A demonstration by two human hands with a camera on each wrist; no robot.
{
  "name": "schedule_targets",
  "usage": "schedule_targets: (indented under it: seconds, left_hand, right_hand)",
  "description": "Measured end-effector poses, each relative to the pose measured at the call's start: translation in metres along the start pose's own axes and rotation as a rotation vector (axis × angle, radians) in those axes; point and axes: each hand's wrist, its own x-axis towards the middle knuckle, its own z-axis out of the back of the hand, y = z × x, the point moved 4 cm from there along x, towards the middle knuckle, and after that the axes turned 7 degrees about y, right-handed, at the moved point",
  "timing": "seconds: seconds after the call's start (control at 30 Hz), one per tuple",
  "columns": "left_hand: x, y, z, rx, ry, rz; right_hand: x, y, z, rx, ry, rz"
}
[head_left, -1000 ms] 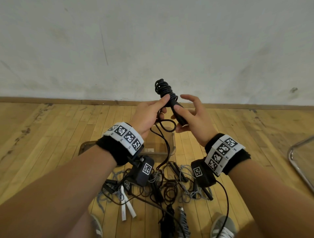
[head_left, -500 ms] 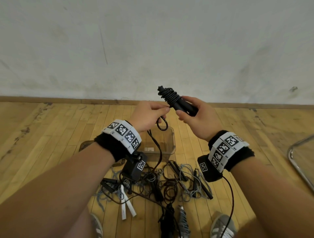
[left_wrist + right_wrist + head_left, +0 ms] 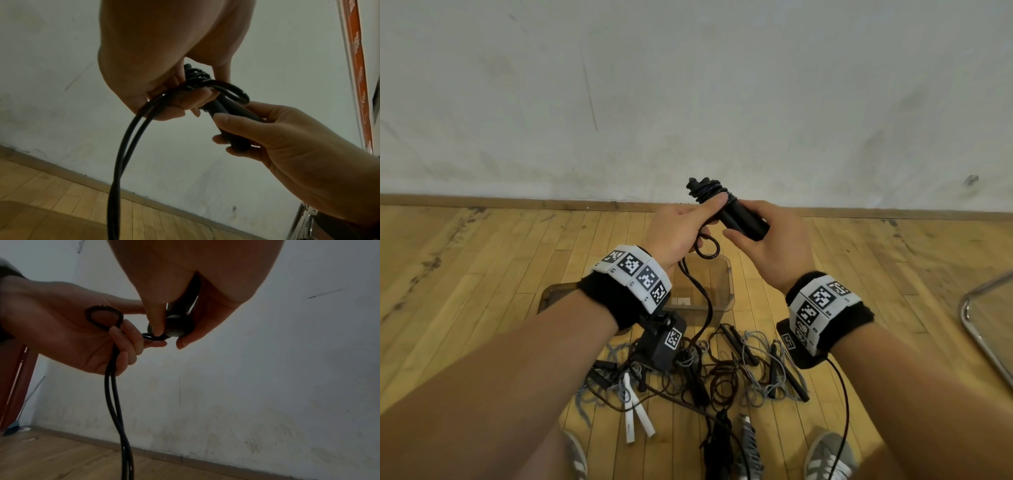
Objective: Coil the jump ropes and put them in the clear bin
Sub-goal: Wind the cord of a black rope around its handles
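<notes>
Right grip [image 3: 767,246] clamps the black handles [image 3: 744,221] as a winding core, left grip [image 3: 681,233] pinches the black rope [image 3: 123,162] feeding turns, held above the clear bin [image 3: 724,305] on the floor.

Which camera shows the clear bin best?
The head view: the clear bin sits on the floor below the left hand and right hand, beyond the rope pile. Neither wrist view clearly shows it.
</notes>
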Motion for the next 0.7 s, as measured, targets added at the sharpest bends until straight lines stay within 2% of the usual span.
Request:
schedule_targets:
  seconds: [0.07, 0.17, 0.33, 0.4, 0.47, 0.6, 0.7]
  left_hand:
    - [0.000, 0.001, 0.002, 0.013, -0.023, -0.012]
    - [0.001, 0.001, 0.002, 0.032, -0.017, -0.036]
    - [0.003, 0.003, 0.004, 0.078, -0.020, -0.070]
    - [0.002, 0.003, 0.003, 0.085, 0.003, -0.078]
    - [0.001, 0.002, 0.000, 0.078, 0.027, -0.082]
    - [0.000, 0.001, -0.005, 0.034, 0.067, -0.060]
    - [0.000, 0.002, -0.006, 0.136, 0.143, -0.008]
  right_hand:
    - [0.000, 0.003, -0.002, 0.029, 0.001, 0.021]
    - [-0.001, 0.001, -0.003, 0.148, 0.026, -0.032]
    - [-0.005, 0.001, -0.011, 0.665, 0.294, -0.251]
    - [-0.006, 0.001, -0.012, 0.783, 0.373, -0.298]
    - [-0.005, -0.002, -0.010, 0.762, 0.366, -0.277]
    - [0.001, -0.005, -0.004, 0.522, 0.257, -0.164]
    - [0.002, -0.008, -0.001, 0.315, 0.194, -0.094]
